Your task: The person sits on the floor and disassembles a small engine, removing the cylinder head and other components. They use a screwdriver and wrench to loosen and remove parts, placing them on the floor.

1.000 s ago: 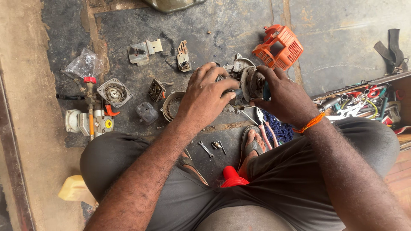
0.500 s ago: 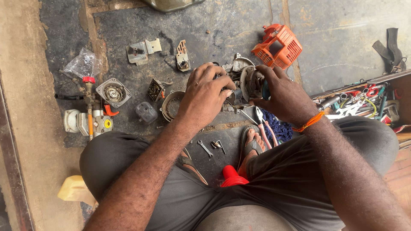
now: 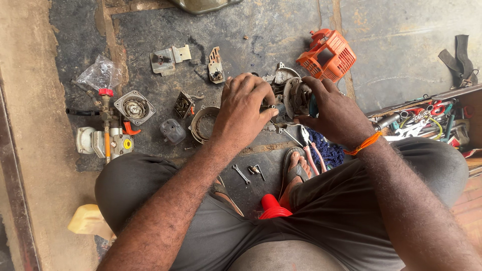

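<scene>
Both hands on small engine (image 3: 291,98): right hand (image 3: 334,113) fingers wrapped round, steadying; left hand (image 3: 243,113) fingertips pinching fitting beside it

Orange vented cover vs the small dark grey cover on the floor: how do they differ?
The orange vented cover is bright, slotted and larger; the dark grey cover is plain, smooth and smaller. The orange one lies beyond the right hand, the grey one left of the left hand. Neither is held.

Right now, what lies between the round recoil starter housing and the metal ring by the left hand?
Head view: a small finned block and a dark grey cap lie between housing and ring.
</scene>
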Demonstrator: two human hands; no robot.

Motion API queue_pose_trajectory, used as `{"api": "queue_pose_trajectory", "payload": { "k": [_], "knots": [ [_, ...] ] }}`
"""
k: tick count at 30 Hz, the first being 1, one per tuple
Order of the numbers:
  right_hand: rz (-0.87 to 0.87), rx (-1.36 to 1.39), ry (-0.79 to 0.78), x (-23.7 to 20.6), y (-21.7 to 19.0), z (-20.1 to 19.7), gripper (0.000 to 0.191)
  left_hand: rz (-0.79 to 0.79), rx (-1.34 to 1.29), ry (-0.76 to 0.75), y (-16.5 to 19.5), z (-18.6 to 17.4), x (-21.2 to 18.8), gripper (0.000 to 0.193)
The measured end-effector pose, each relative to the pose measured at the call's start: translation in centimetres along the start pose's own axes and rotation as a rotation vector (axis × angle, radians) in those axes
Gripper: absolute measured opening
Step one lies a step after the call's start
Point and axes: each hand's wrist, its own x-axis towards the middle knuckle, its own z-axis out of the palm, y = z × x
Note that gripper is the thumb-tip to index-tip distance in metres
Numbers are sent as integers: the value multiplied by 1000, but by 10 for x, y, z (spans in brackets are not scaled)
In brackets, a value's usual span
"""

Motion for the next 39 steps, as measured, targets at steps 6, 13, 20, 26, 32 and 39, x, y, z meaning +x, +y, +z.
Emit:
{"api": "queue_pose_trajectory", "payload": {
  "k": [6, 13, 20, 26, 32, 39],
  "knots": [
    [43, -4, -28, 1, 2, 1, 95, 7, 25, -1, 4, -7, 1, 34],
    [-4, 3, -19, -3, -3, -5, 94, 19, 76, -85, 0, -10, -3, 50],
    [-161, 12, 58, -8, -24, -10, 90, -4, -9, -118, 0, -19, -2, 60],
    [-287, -60, 115, -1, -32, 6, 79, -63, -172, -84, -2, -31, 0, 48],
    [-326, 6, 113, 0, -25, 7, 68, -161, -211, 76, -3, -29, 5, 37],
    [-341, 105, 134, -4, -23, -2, 65, -213, -180, 101, -6, -25, 5, 37]
  ]
}}
